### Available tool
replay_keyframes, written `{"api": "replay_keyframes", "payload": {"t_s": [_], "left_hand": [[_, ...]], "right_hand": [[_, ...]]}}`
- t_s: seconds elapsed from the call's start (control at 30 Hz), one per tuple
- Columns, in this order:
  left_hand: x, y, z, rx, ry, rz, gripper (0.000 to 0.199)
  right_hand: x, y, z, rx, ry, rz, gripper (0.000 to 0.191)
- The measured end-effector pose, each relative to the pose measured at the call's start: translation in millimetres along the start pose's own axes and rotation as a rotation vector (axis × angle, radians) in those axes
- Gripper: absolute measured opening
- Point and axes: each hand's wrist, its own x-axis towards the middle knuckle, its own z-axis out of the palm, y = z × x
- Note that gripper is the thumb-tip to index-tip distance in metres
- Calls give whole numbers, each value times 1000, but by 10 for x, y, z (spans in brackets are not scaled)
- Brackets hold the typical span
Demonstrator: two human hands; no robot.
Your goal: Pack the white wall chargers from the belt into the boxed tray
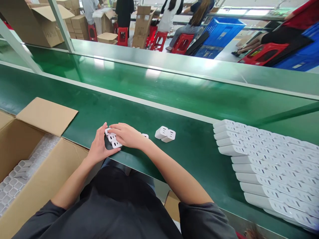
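Several white chargers (116, 144) stand in a short row near the front edge of the green table. My left hand (99, 146) cups this row from the left, its thumb at the near end and its fingertips at the far end. From the right, my right hand (128, 135) reaches over with its fingers bent on the far chargers. It partly hides them, and another white piece (145, 135) peeks out behind that wrist. Farther right, two more white chargers (168, 135) stand touching each other.
Rows of white chargers (271, 166) cover the table's right side. An open cardboard box (59, 166) with clear plastic trays (15, 186) is at the left, one flap over the table (199, 166). Beyond the rails, people sit on red stools (183, 43) near blue crates (221, 31).
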Motion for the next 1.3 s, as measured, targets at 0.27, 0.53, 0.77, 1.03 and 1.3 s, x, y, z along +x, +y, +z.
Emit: {"api": "replay_keyframes", "payload": {"t_s": [0.27, 0.53, 0.77, 1.03, 1.3], "left_hand": [[65, -155, -223, -90, -42, -118, 100], [-131, 79, -60, -36, -103, -106, 97], [62, 69, 176, -75, -99, -89, 74], [392, 15, -211, 55, -304, 86, 70], [507, 211, 47, 333, -216, 245, 62]], "right_hand": [[-191, 93, -151, -66, 11, 169, 34], [-364, -49, -189, -150, -5, 253, 42], [-495, -96, -199, -98, 15, 232, 44], [-862, -23, -418, 84, 93, 230, 60], [-1129, 91, -254, 40, 46, 357, 75]]}}
